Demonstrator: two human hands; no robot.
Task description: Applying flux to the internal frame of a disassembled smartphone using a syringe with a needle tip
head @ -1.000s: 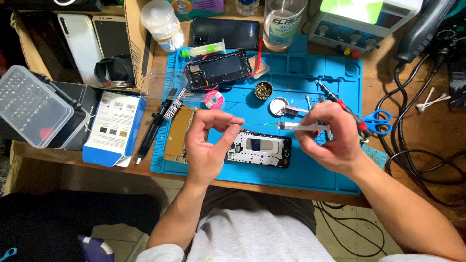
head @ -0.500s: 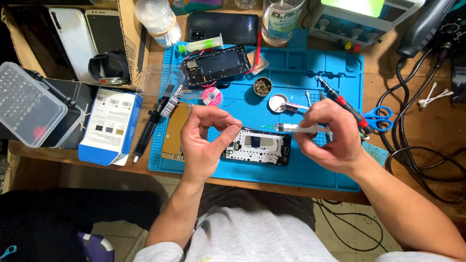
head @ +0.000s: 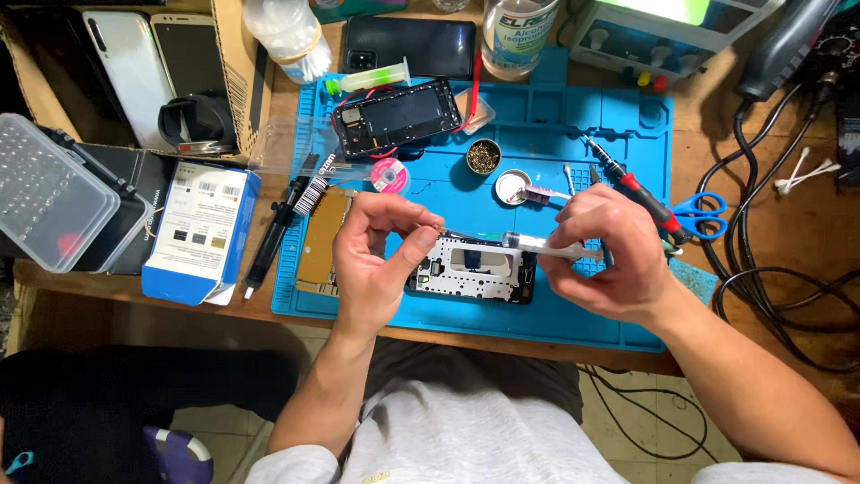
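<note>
While the right hand [head: 602,260] grips a syringe [head: 537,242] and the left hand [head: 381,260] pinches its needle tip above the opened phone [head: 473,269] near the blue mat's [head: 573,125] near edge, a slip could prick a finger.

Left hand [head: 381,255] pinches a tiny part at fingertip level, right hand [head: 609,255] grips a clear syringe [head: 537,242] w/ its needle tip aimed at that part. Both hands hover above an opened phone frame [head: 475,269] on the blue mat [head: 555,134]. Further back on mat: 2nd opened phone [head: 399,116] w/ red wires, small tin of brass wool [head: 484,155], red-handled probe [head: 636,193]. Blue scissors [head: 703,215] at mat's right edge. White-blue box [head: 202,233] sits left on the surface [head: 797,242], next to a clear plastic case [head: 49,202].
</note>
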